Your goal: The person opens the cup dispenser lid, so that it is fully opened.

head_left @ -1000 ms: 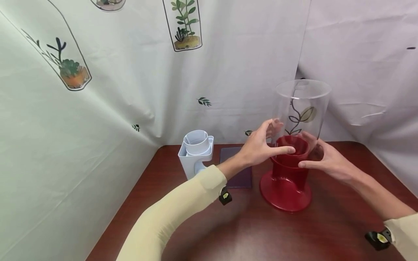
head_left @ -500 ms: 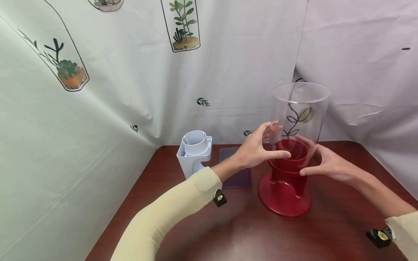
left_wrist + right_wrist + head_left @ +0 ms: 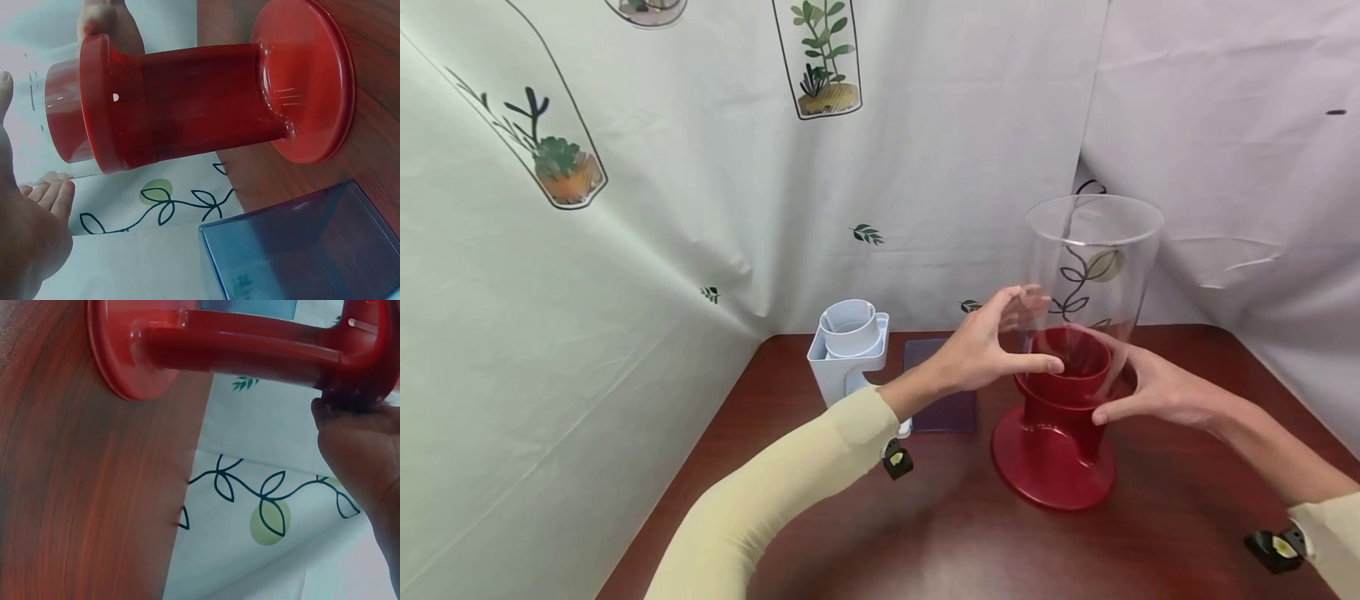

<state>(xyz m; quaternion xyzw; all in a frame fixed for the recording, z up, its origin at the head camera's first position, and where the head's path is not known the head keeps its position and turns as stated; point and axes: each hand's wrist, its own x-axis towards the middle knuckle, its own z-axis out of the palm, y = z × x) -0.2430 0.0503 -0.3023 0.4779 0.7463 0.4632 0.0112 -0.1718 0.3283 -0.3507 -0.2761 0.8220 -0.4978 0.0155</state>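
A clear cylinder [image 3: 1093, 267] stands upright on a glossy red stand [image 3: 1052, 467]. Its lower end surrounds the red inner ring, inside the stand's top collar. My left hand [image 3: 988, 342] holds the cylinder's left side, fingers behind and thumb across the front. On the opposite side my right hand [image 3: 1157, 387] curves round the cylinder's lower part, thumb low by the red collar. In the left wrist view, the red collar [image 3: 97, 103] lies between the fingers of both hands. The right wrist view shows my right hand [image 3: 362, 444] against the red collar [image 3: 369, 369]; its fingers are largely hidden there.
A pale blue stand [image 3: 850, 350] with a round top is at the left, partly behind my left sleeve. Beside it is a dark translucent box [image 3: 300, 250]. A printed white cloth [image 3: 925, 167] hangs behind the brown table [image 3: 970, 533].
The red stand and cylinder have shifted slightly toward me. Both hands have come along, and the right thumb sits lower. The blue stand has stayed put.
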